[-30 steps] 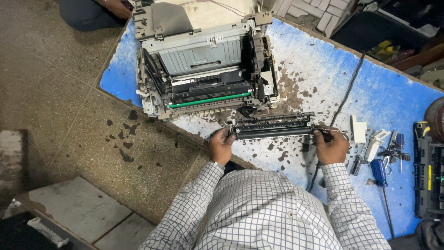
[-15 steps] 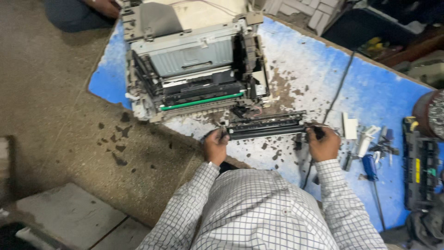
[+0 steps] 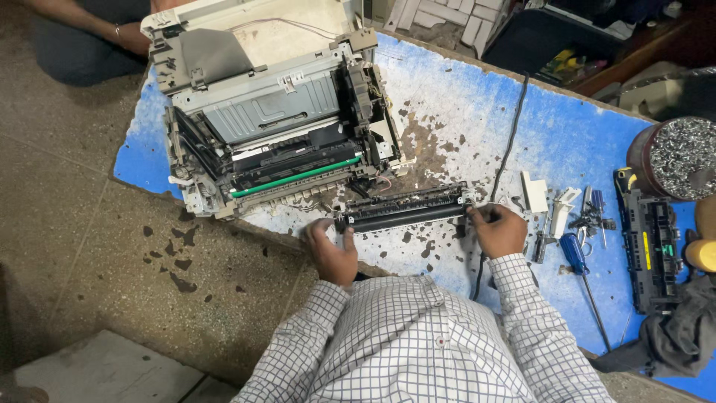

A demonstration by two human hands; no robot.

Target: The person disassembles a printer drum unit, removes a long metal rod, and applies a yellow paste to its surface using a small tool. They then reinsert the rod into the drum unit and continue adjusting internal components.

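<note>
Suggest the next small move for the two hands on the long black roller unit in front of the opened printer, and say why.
Probably lift it level toward the open bay. The left hand and right hand each grip one end of the black roller unit, which lies on the blue table just in front of the opened printer and roughly parallel to its green-edged slot; a black cable runs close by the right end.

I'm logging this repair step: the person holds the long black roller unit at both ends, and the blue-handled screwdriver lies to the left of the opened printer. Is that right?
Not quite. The head view shows the blue-handled screwdriver lying to the right of the opened printer, beyond the right hand. Both hands, the left hand too, do hold the long black roller unit at its ends.
</note>
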